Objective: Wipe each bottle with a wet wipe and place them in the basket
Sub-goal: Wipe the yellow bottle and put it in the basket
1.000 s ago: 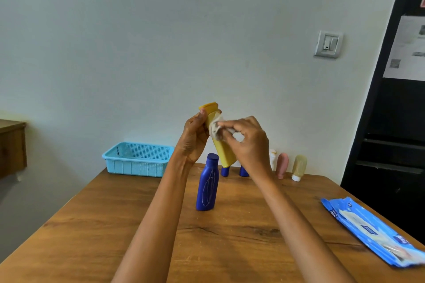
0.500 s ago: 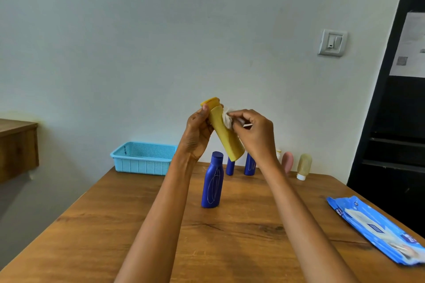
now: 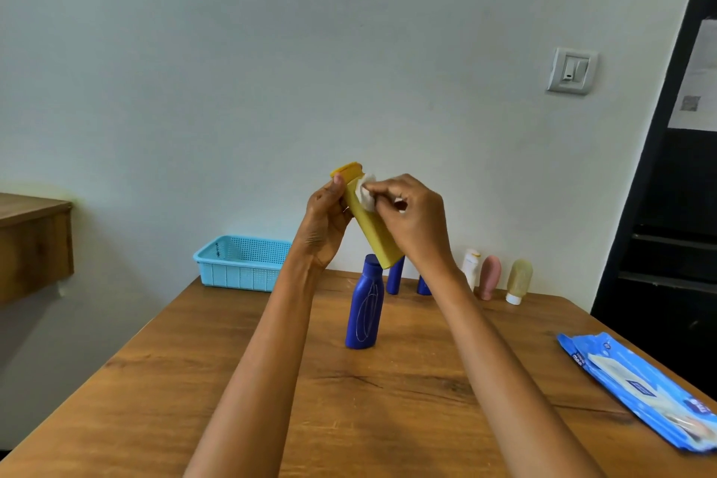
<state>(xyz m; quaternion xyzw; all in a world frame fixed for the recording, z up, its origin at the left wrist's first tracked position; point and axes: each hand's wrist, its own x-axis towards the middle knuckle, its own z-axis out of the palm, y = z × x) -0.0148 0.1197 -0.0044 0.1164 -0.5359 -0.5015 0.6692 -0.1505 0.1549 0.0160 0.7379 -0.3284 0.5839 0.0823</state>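
Head view: tall mustard-yellow plastic bottle with a yellow flip cap [image 3: 372,221] held up above the wooden tabletop [image 3: 388,400], tilted with the cap up and to the left, base down and to the right. Left hand [image 3: 324,221] wrapped round the upper body just under the cap, thumb up against the cap, fingers curled on the bottle. Right hand [image 3: 415,217] raised beside it, fingers bunched and pinching a crumpled white wet wipe [image 3: 366,192] against the bottle's shoulder. Both forearms reaching up and forward from the bottom edge, wrists bent inward toward each other. Below the hands, standing on the tabletop: a dark blue plastic bottle [image 3: 364,308], with two more blue bottles partly hidden behind it; further right near the wall, a small white bottle [image 3: 470,268], a pink tube [image 3: 489,277] and a beige tube on a white cap [image 3: 518,280]. Light blue perforated plastic basket [image 3: 242,264] at the far left corner, well apart from the hands; whether anything lies in it, impossible to tell. Blue pack of wet wipes [image 3: 640,392] at the right edge. Likely risks: wet plastic slipping through a grip set so high, dropping the yellow bottle onto the blue one directly below and toppling it; the small wad missing the base and rear face; the flip cap popping open under thumb pressure.
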